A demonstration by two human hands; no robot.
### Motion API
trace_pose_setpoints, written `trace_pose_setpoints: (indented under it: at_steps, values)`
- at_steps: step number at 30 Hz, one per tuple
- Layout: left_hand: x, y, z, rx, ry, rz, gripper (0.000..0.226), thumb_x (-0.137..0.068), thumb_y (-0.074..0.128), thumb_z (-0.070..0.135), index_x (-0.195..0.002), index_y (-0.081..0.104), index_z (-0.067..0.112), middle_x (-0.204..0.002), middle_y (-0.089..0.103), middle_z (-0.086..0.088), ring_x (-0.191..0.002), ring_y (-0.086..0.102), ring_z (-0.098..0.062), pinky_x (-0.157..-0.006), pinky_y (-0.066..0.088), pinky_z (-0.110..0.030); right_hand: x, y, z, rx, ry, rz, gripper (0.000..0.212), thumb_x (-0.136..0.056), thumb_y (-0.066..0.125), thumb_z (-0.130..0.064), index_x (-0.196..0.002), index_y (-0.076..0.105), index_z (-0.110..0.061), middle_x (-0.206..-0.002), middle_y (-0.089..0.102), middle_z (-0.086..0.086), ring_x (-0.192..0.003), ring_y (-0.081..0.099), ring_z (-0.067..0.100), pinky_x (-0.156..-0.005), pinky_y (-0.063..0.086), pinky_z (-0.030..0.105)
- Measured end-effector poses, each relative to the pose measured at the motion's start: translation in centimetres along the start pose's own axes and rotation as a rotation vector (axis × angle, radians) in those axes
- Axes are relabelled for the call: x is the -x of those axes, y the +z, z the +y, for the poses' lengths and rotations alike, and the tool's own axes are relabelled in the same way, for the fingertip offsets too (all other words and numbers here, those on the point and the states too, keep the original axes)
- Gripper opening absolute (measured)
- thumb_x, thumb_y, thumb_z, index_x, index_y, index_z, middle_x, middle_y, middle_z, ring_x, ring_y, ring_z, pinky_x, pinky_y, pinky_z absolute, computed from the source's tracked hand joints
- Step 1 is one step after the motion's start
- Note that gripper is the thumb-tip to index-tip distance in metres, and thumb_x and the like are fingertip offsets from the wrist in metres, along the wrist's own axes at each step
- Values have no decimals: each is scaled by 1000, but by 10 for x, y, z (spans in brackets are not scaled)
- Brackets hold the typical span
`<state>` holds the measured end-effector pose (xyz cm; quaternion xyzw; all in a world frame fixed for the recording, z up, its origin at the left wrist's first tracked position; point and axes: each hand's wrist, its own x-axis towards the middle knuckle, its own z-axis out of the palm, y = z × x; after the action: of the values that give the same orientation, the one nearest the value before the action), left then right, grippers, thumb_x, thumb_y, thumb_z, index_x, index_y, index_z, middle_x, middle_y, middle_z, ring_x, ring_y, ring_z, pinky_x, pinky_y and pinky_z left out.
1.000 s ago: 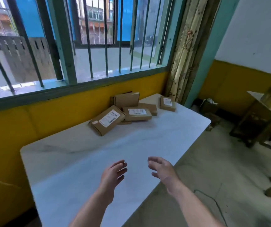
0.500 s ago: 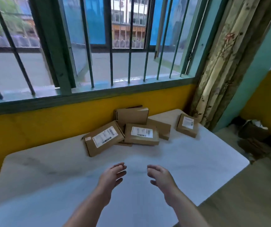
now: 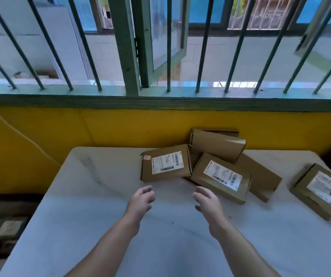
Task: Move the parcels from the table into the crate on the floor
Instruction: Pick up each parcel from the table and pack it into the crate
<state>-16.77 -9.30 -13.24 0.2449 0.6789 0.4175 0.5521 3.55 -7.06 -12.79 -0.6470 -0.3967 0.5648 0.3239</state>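
Cardboard parcels (image 3: pixel 220 174) are piled at the far right of the white table (image 3: pixel 100 196), none is held yet, and the left hand (image 3: pixel 140 202) and right hand (image 3: pixel 207 202) are kept loosely open and empty just near them, so a reach and a grab are likely needed next.

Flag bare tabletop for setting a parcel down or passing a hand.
Bare: table left of the leftmost labelled parcel; near strip around left hand and right hand; gap before the lone right parcel. Crowded: overlapping pile against the yellow wall.
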Motion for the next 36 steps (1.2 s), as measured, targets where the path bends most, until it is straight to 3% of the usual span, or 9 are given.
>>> trace_pose_setpoints:
  at_steps: [4,7,11,17,20,22,27,31,36]
  values:
    - [-50,-4,14,-24,22,134,31,-96,58,14,-127,55,10,-127,61,-16,-103,53,-23,-89,37,-30,-28,14,-17,64,-63,6,47,-94,59,-18,-139,50,-22,-135,55,-5,-123,50,15,-106,40,35]
    - [-87,-5,25,-37,14,179,53,-96,59,20,-146,41,13,-148,47,-12,-128,48,-29,-105,37,-36,-51,24,-32,95,-70,48,60,-91,62,-19,-147,40,-21,-147,47,-3,-129,44,13,-106,37,30]
    - [-116,-6,29,-47,-19,198,66,-97,58,25,-154,26,22,-159,31,-6,-141,36,-31,-110,32,-40,-79,36,-42,157,-18,62,72,-88,64,-24,-152,30,-26,-155,38,-1,-137,40,21,-112,37,42]
    - [-135,-8,23,-58,-60,157,64,-97,56,24,-154,28,16,-153,41,-10,-138,41,-31,-110,36,-38,-96,51,-41,147,-24,114,72,-88,65,-21,-152,31,-21,-156,36,0,-141,36,20,-114,32,37]
    - [-134,-10,23,-68,-46,91,36,-96,53,18,-131,57,14,-129,64,-8,-117,58,-29,-98,46,-35,-95,55,-40,174,-50,107,63,-89,64,-20,-147,41,-17,-149,46,0,-132,43,13,-105,34,27]
    - [-129,-15,21,-43,-26,85,20,-96,53,15,-112,65,18,-118,68,-5,-100,62,-22,-87,46,-31,-91,57,-35,212,-69,107,57,-89,62,-17,-144,47,-16,-146,50,-1,-132,45,14,-100,33,24]
    - [-116,-27,7,83,-6,119,37,-97,56,14,-132,49,21,-128,61,-9,-110,59,-25,-92,51,-37,-77,60,-21,204,-93,107,53,-88,62,-15,-140,51,-18,-148,47,-1,-135,43,16,-114,33,37]
    - [-102,-34,5,266,14,113,34,-97,57,7,-123,48,26,-124,63,-14,-107,64,-27,-71,54,-27,-70,59,-17,82,-109,102,39,-88,64,-12,-125,59,-22,-138,53,3,-125,50,16,-108,39,34]
    - [-76,-46,3,374,70,33,44,-96,55,1,-132,48,26,-118,68,-10,-92,69,-20,-68,57,-25,-58,47,-24,-75,-76,145,53,-91,65,-28,-141,48,-21,-133,56,1,-116,55,17,-97,46,34]
